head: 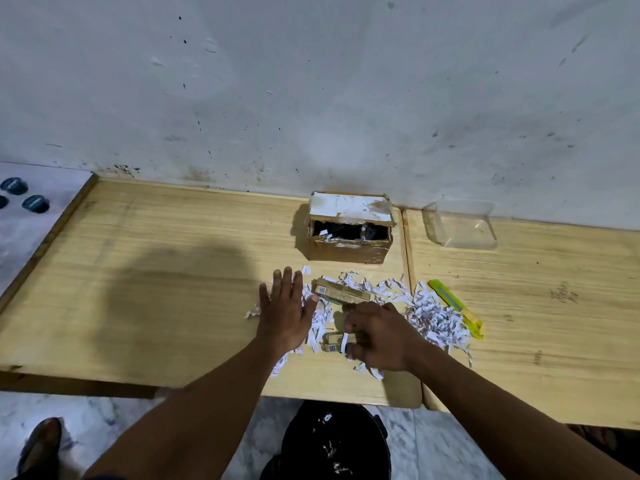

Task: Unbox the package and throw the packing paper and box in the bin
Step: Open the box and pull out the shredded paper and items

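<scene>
An opened cardboard box [349, 242] stands near the wall, its flap up and dark contents inside. In front of it, white shredded packing paper [434, 317] lies spread over the wooden table [138, 289]. A small tan carton [341, 293] rests on the shreds. My left hand [285, 310] lies flat and open on the paper's left part. My right hand [379, 336] is curled over a second small carton [334, 342] and paper strips; whether it grips them is unclear. A black bin [334, 445] with a few shreds inside stands on the floor below the table edge.
A yellow-green box cutter [455, 306] lies right of the paper on a second table [554, 323]. A clear plastic container [462, 225] sits by the wall. Dark round objects [34, 203] rest on a white surface at far left. A foot [41, 441] stands on the marble floor.
</scene>
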